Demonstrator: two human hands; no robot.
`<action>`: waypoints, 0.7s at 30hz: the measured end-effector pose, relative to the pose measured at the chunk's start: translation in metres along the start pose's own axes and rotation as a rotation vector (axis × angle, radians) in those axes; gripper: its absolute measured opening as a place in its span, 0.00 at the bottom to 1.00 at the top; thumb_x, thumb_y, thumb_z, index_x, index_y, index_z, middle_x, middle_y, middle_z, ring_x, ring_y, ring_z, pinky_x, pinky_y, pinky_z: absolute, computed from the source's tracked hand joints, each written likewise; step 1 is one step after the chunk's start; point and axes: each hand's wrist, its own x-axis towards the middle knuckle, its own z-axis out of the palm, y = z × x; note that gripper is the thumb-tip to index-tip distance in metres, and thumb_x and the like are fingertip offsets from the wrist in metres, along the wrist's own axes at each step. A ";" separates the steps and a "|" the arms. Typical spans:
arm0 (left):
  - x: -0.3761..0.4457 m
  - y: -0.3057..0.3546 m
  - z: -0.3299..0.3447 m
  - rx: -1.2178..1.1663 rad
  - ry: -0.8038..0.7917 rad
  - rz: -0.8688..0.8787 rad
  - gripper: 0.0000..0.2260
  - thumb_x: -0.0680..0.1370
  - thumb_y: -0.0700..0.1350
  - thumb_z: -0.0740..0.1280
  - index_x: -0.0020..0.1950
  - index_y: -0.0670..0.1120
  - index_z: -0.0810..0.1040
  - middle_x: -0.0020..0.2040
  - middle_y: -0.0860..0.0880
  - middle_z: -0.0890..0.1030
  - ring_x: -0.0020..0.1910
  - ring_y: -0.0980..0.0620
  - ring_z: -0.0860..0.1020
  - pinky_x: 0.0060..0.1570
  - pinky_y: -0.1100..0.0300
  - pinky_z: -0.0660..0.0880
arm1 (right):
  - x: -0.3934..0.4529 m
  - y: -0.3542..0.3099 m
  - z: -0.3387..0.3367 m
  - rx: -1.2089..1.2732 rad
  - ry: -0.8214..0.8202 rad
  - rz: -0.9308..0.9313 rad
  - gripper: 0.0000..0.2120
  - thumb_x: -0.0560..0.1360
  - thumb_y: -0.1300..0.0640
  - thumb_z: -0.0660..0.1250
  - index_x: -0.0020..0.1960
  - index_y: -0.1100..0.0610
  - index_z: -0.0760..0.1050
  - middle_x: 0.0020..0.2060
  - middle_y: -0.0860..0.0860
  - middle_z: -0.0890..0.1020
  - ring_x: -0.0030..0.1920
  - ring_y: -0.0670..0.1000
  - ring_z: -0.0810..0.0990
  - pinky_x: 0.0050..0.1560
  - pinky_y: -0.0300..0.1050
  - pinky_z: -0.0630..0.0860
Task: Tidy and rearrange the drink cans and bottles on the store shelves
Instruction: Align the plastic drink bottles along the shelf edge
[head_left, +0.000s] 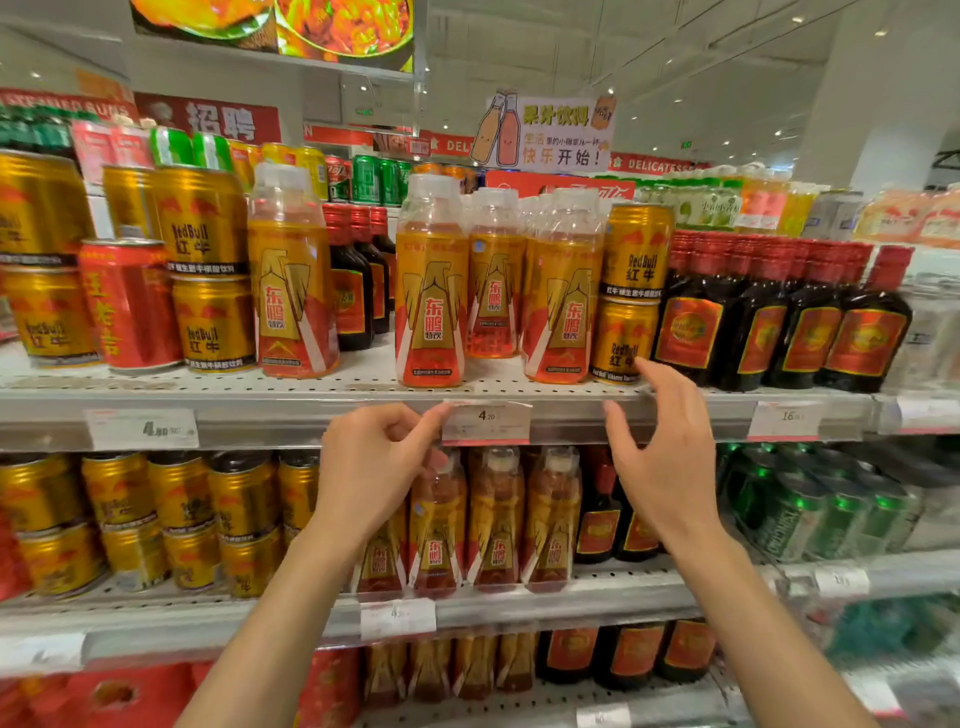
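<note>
Left fingers: curled, index finger and thumb pinching the left edge of the price tag (487, 422).
Left hand (375, 467): raised in front of the upper shelf edge (270, 410), grasping the tag only.
Right fingers: spread and relaxed, released, holding nothing; index fingertip close to the lower gold can (621, 340), contact unclear.
Right hand (670, 457): just right of the tag, at the shelf edge.
Orange bottles (431, 291): upright on the upper shelf above the tag, one more standing apart to the left (291, 280).
Gold cans: stacked two high, right of the bottles and at far left (208, 270).
Dark bottles (779, 322): a row with red caps, far right.
Red can (127, 306): left, among gold cans.
</note>
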 end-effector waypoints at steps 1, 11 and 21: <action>-0.004 -0.002 0.002 0.024 0.026 0.010 0.18 0.79 0.58 0.70 0.33 0.51 0.85 0.29 0.58 0.85 0.28 0.60 0.83 0.45 0.54 0.83 | -0.010 -0.001 -0.001 -0.007 -0.023 -0.008 0.25 0.78 0.56 0.69 0.73 0.60 0.69 0.67 0.55 0.75 0.69 0.53 0.72 0.70 0.55 0.70; -0.073 -0.030 0.028 0.129 -0.160 -0.115 0.09 0.78 0.58 0.70 0.56 0.57 0.80 0.43 0.62 0.84 0.46 0.63 0.81 0.48 0.58 0.78 | -0.105 -0.001 -0.018 0.014 -0.573 0.206 0.12 0.79 0.51 0.67 0.62 0.47 0.77 0.53 0.38 0.79 0.53 0.39 0.78 0.57 0.45 0.79; -0.097 -0.013 0.028 0.350 -0.335 -0.218 0.13 0.79 0.57 0.69 0.61 0.54 0.79 0.51 0.61 0.82 0.51 0.61 0.81 0.55 0.55 0.81 | -0.096 0.030 -0.023 0.052 -0.884 0.235 0.14 0.81 0.46 0.64 0.64 0.47 0.77 0.52 0.38 0.79 0.51 0.40 0.78 0.53 0.37 0.75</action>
